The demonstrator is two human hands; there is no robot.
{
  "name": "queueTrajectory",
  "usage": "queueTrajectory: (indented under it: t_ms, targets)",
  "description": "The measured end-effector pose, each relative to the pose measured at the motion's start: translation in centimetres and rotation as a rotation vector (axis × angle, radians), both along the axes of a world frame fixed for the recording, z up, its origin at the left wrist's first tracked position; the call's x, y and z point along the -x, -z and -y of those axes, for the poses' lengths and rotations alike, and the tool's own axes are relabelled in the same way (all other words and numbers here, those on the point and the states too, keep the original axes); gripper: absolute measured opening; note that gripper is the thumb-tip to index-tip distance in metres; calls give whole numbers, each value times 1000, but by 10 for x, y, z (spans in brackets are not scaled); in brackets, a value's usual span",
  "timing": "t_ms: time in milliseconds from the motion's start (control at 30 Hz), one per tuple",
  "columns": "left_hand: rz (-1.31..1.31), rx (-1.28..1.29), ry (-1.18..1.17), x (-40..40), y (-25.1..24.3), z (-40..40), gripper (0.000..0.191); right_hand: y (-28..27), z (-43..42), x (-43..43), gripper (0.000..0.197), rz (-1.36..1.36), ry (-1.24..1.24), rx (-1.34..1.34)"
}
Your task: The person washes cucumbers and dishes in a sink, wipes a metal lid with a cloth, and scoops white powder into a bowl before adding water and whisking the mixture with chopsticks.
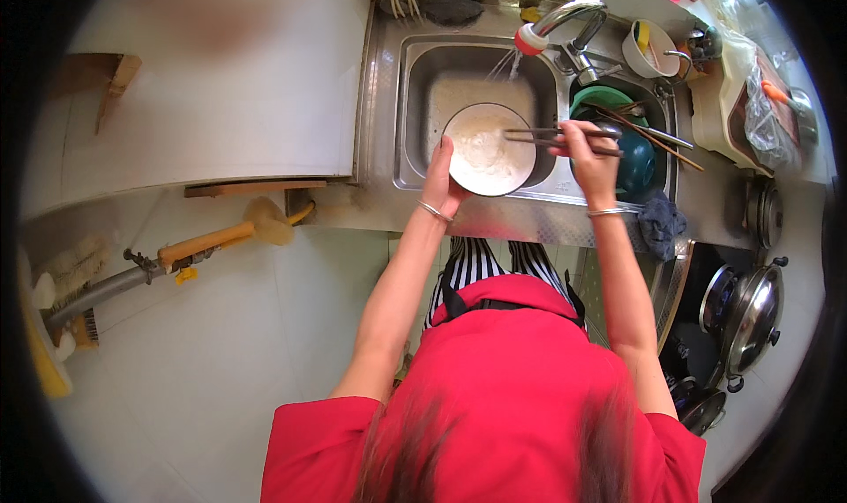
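Observation:
My left hand (446, 179) holds a round bowl (478, 184) by its left side and underside, over the front of the left sink basin (440, 73). Whitish, pasty or floury matter (486, 149) lies in the bowl. A pair of dark chopsticks (552, 137) is held in my right hand (589, 155), which is to the right of the bowl; their tips reach inside it. Behind the bowl, thin streams of water fall from the red-and-white nozzle of the chrome faucet (585, 26) into the basin.
The right basin holds a green basin (599, 97), a dark teal bowl (636, 162) and several utensils. A dark cloth (662, 225) hangs over the counter's front edge. A white bowl (645, 63) stands behind. Lidded cookware (757, 318) is at the right, and a white surface (218, 106) borders the sink's left.

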State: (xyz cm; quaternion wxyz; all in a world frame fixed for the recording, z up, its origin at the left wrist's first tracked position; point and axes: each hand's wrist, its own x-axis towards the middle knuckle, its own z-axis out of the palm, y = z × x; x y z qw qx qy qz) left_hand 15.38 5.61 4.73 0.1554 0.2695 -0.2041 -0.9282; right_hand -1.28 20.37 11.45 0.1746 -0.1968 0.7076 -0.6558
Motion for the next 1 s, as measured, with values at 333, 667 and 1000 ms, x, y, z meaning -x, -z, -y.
queueTrajectory:
  t_ms: [333,667,1000]
  targets:
    - [246,176,-27,23,-1,19,58,23,13,-23,18,225,-77,109]
    - [-26,-109,125,90,21,54,76,23,21,52,17,354,-25,27]
    - [56,43,142,109,17,58,74,6,37,83,15,100,136,1]
